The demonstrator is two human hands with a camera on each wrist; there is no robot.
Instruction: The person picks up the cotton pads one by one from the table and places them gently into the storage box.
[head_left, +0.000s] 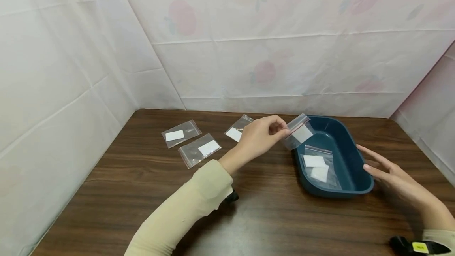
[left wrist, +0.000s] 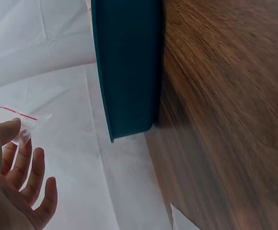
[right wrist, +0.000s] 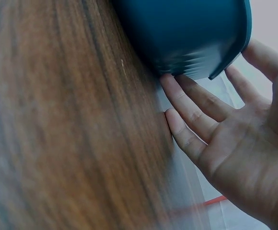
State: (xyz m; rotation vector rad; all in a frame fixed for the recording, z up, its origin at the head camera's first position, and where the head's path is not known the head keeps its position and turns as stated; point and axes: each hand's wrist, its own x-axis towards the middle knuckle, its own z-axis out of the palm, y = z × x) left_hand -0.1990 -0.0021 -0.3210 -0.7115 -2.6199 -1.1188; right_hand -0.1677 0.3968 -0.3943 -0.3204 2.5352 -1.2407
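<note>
Left: three loose bags (head_left: pixel 200 150) noted on table (head_left: pixel 124 192), one part-screened by left hand (head_left: pixel 261 134) | Held bag (head_left: pixel 301 132): pinched by thumb and finger, raised at left rim of tray (head_left: pixel 339 145); snagging judged possible if lowered short | Tray: overlapping bags (head_left: pixel 320 169) contained | Right hand (head_left: pixel 394 175): fingers extended, wall touched; tray could be shifted if pushed

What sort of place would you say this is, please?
Probably a makeshift tabletop workspace: a wood-grain table, pale printed sheeting behind and beside it, and a blue bin holding small zip bags.
</note>
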